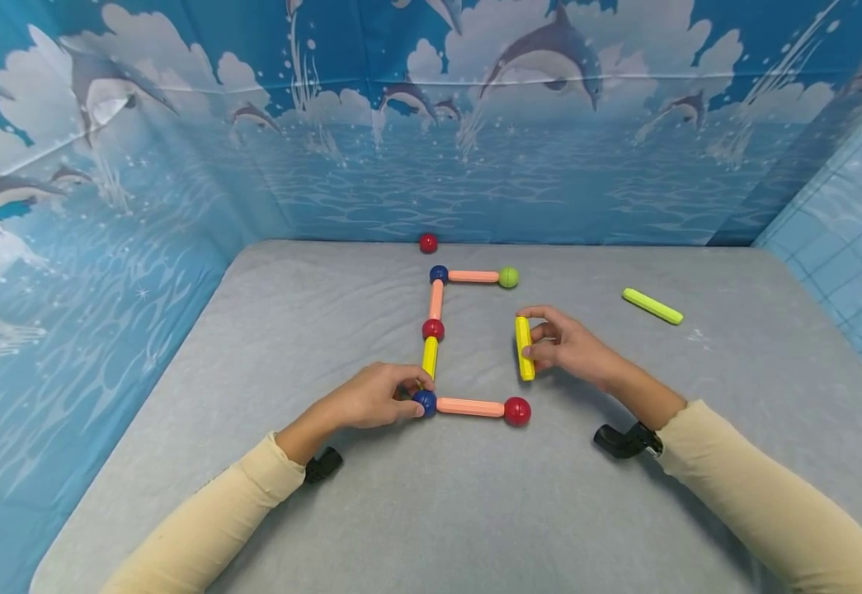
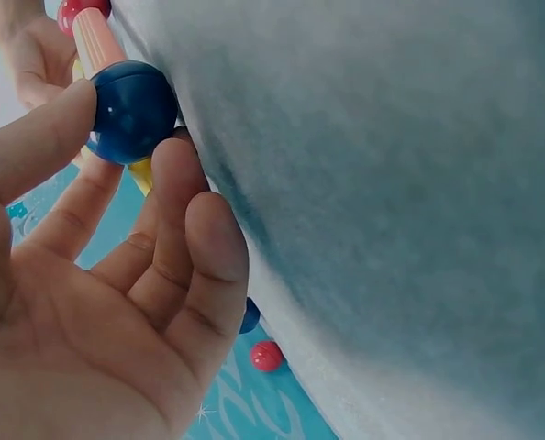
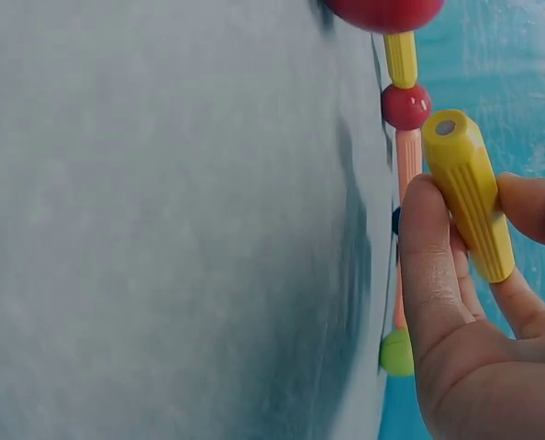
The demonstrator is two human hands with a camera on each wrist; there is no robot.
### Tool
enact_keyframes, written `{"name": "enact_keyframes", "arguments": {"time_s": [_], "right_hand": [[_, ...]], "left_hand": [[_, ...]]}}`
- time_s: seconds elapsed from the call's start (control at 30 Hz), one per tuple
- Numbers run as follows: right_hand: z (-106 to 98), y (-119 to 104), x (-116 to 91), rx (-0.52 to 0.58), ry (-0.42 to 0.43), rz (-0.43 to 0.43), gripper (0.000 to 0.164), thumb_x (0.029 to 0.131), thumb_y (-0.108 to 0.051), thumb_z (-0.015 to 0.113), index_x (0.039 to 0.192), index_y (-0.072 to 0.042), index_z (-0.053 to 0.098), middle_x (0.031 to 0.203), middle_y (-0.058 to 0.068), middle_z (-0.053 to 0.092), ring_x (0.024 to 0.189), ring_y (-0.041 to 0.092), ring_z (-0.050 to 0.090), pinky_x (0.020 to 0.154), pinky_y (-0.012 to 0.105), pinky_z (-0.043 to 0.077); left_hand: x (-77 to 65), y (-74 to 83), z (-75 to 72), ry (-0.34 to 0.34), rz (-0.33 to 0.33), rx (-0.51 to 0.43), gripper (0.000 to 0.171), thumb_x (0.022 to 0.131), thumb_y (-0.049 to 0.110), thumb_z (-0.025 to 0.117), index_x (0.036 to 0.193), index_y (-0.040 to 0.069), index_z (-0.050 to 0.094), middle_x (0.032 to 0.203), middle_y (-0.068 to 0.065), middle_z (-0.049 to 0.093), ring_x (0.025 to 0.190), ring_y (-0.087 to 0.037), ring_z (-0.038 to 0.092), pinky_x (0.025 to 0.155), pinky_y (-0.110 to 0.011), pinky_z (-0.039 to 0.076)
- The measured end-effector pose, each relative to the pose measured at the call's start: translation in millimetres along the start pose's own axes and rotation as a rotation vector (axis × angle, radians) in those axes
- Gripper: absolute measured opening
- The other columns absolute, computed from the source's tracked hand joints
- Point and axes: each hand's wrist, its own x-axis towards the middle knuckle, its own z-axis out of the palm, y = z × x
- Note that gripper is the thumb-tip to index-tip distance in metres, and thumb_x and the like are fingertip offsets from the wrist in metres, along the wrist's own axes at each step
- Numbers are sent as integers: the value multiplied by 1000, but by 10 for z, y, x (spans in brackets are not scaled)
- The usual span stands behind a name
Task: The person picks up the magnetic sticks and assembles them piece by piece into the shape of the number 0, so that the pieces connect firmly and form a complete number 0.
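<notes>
My left hand [image 1: 373,398] pinches the near blue ball [image 1: 426,403] between thumb and fingers; the left wrist view shows the thumb on that blue ball [image 2: 133,112]. From this ball a pink rod [image 1: 471,407] runs right to a red ball [image 1: 517,412], and a yellow rod [image 1: 430,356] runs away to another red ball [image 1: 434,330]. Right of this chain, my right hand [image 1: 575,351] holds a loose yellow magnetic rod [image 1: 524,349] with thumb and fingers. A small grey disc shows in the end of the held rod [image 3: 472,202] in the right wrist view.
Beyond the middle red ball, a pink rod [image 1: 436,300] leads to a far blue ball [image 1: 439,274]. Another pink rod [image 1: 473,276] joins it to a green ball [image 1: 508,277]. A loose red ball [image 1: 428,242] lies at the back edge, a lime rod [image 1: 652,306] at right.
</notes>
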Motion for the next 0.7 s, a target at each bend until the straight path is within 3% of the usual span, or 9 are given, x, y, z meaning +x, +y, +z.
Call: {"name": "enact_keyframes", "arguments": {"time_s": [0.23, 0.53, 0.7], "right_hand": [[67, 22, -19, 25, -26, 11, 62, 97, -10, 58, 151, -7, 28, 120, 23, 52, 91, 22, 66, 87, 40, 59], [139, 40, -39, 44, -27, 37, 62, 96, -10, 62, 149, -4, 30, 117, 22, 55, 89, 22, 68, 86, 40, 60], [154, 23, -55, 61, -33, 45, 64, 96, -10, 62, 150, -2, 29, 115, 21, 56, 88, 20, 69, 84, 38, 60]], "left_hand": [[11, 14, -9, -8, -10, -15, 27, 90, 16, 73, 116, 17, 68, 100, -3, 72, 83, -13, 59, 69, -24, 48], [-1, 39, -24, -53, 17, 85, 30, 92, 17, 71, 120, 16, 62, 103, -1, 69, 86, -13, 57, 78, -29, 48], [7, 32, -27, -46, 16, 77, 28, 91, 17, 71, 118, 16, 62, 103, -2, 70, 85, -13, 57, 77, -29, 48]]}}
